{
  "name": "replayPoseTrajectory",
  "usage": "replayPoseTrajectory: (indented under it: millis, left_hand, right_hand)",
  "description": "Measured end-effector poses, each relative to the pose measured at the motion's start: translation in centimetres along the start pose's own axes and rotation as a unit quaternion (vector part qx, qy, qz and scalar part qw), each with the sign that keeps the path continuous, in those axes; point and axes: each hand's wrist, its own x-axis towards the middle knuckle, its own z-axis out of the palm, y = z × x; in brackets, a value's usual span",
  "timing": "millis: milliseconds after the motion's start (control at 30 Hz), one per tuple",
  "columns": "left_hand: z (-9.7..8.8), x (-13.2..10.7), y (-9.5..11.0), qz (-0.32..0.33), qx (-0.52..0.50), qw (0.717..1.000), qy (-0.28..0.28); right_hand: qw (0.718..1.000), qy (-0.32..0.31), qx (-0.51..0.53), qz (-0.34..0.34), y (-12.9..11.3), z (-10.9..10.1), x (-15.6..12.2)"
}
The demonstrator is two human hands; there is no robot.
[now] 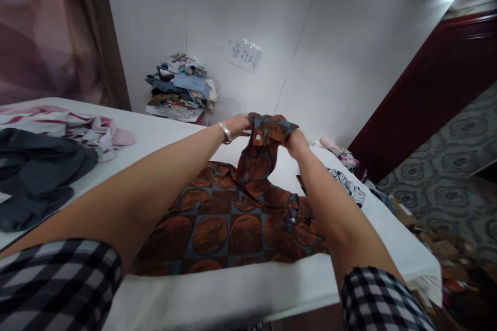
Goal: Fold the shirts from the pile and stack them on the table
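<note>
A brown shirt [209, 232] with a pattern of circles and blue-grey lines lies spread over the white table. One buttoned end of it, which looks like a sleeve cuff, is lifted above the rest. My left hand [238, 124] grips this end at its left side, fingers partly hidden behind the cloth. At the opposite side my right hand [295, 143] holds the same end, most of its fingers out of sight. A white button shows on the raised cloth, and another lies on the shirt near my right forearm.
Dark grey and striped clothes [39, 165] lie on the table [155, 137] at the left. A stack of folded clothes [182, 88] stands by the wall, near a paper sign [244, 56]. More garments [347, 186] lie at the right, with cardboard boxes [446, 251] beyond the table edge.
</note>
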Motion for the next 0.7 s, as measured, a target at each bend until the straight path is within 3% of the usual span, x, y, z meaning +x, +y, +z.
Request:
replayPoseTrajectory:
  millis: [67, 167, 333, 500, 700]
  left_hand:
    - [-3.1, -1.7, -2.8, -0.072, 0.143, 0.987, 0.017]
    - [-7.1, -5.1, -7.6, -0.172, 0.327, 0.928, 0.044]
    - [-10.6, -9.4, -13.6, -0.250, 0.463, 0.849, 0.045]
    - [-12.2, -10.5, -15.4, -0.280, 0.530, 0.801, 0.020]
    - [-12.8, -11.0, -14.2, -0.259, 0.567, 0.782, -0.016]
  right_hand:
    - [0.998, 0.060, 0.034, -0.005, -1.5, -0.8, 2.2]
    - [0.995, 0.098, 0.036, 0.002, -3.3, -1.7, 4.7]
    - [0.988, 0.149, -0.002, -0.033, -4.5, -2.0, 7.3]
    - [0.980, 0.187, 0.016, -0.072, -4.4, -1.9, 7.9]
    - [0.966, 0.200, 0.093, -0.136, -5.0, -3.1, 7.2]
